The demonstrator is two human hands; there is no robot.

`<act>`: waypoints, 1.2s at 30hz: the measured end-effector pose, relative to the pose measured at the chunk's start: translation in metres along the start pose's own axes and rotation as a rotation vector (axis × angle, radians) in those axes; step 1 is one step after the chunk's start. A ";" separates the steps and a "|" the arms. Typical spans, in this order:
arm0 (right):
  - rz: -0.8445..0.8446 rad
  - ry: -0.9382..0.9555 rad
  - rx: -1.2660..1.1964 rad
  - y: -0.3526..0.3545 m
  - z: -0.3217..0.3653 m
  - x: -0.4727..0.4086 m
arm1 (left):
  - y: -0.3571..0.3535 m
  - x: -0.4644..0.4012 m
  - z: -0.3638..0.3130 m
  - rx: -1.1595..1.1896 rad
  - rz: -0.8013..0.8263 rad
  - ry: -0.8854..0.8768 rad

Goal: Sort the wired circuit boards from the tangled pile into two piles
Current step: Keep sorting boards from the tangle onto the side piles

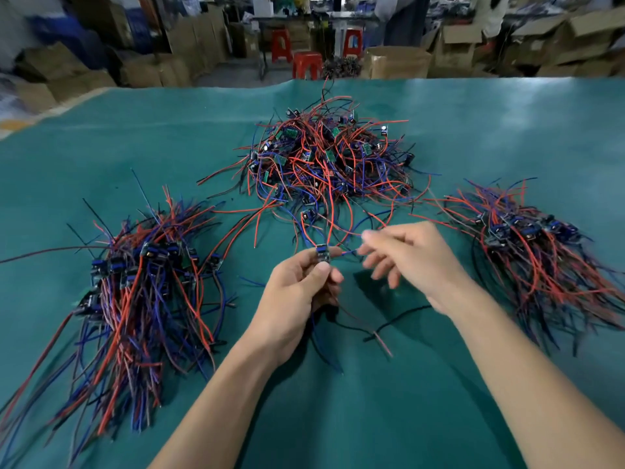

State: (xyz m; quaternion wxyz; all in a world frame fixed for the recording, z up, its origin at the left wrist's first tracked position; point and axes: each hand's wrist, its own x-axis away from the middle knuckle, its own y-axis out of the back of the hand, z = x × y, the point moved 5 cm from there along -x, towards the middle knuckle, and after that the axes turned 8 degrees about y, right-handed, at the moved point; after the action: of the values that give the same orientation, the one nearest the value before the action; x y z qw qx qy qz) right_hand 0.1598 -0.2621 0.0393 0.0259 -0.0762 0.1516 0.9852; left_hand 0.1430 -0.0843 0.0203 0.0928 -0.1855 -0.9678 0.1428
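Head view: my left hand (304,282) pinches one wired circuit board (321,252) above the green table (507,137), just before the tangled pile (324,157). My right hand (411,257), blurred, seems to pinch its blue wire (348,253). Sorted left pile (142,286) and right pile (537,252) flank me. To do well: draw wires free slowly, straightening them before laying down.

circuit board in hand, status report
Left hand pinches one circuit board. Right hand blurred, fingers at its blue wire. Wires trail into tangled pile.
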 end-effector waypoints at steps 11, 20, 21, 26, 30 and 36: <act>0.088 0.135 -0.034 -0.032 0.022 0.012 | 0.004 -0.003 0.004 -0.127 -0.055 -0.031; -0.347 0.019 -0.294 0.011 0.014 0.001 | -0.006 0.003 0.002 -0.194 0.079 -0.016; -0.386 0.000 -0.311 0.017 0.012 0.001 | -0.007 0.003 0.003 -0.213 0.093 -0.008; -0.529 -0.074 -0.425 0.041 -0.001 0.000 | -0.013 0.006 0.004 -0.308 0.156 0.032; -0.728 -0.131 -0.590 0.073 0.005 0.002 | -0.014 0.008 0.004 -0.317 0.185 0.051; -0.361 0.055 -0.491 0.045 0.083 0.003 | -0.014 0.005 0.004 -0.324 0.091 0.044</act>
State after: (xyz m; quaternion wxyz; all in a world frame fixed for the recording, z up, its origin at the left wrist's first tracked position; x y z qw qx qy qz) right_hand 0.1419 -0.2804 0.1301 0.1772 -0.1328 -0.1064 0.9694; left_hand 0.1327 -0.0957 0.0212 0.0761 -0.2445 -0.9665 -0.0149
